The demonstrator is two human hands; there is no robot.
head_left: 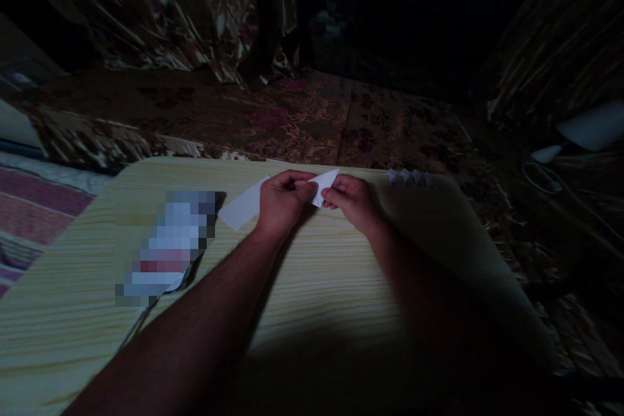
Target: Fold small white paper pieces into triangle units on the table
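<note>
Between my two hands is a small piece of folded white paper [325, 183], pointed at its upper right end. My left hand [284, 203] pinches its left side between thumb and fingers. On the other side, the thumb and curled fingers of my right hand [351, 200] grip the paper's right edge. A flat white paper strip [242, 203] lies on the table, partly hidden behind my left hand. Several small folded paper pieces [409, 177] stand in a row at the table's far right edge.
A pixelated, phone-like device [170, 244] with a cable lies left of my forearm on the pale wooden table [322, 279]. Beyond the far edge is a patterned cloth-covered ledge [292, 110] below curtains [234, 13]. A white object with a cord [546, 154] sits at right.
</note>
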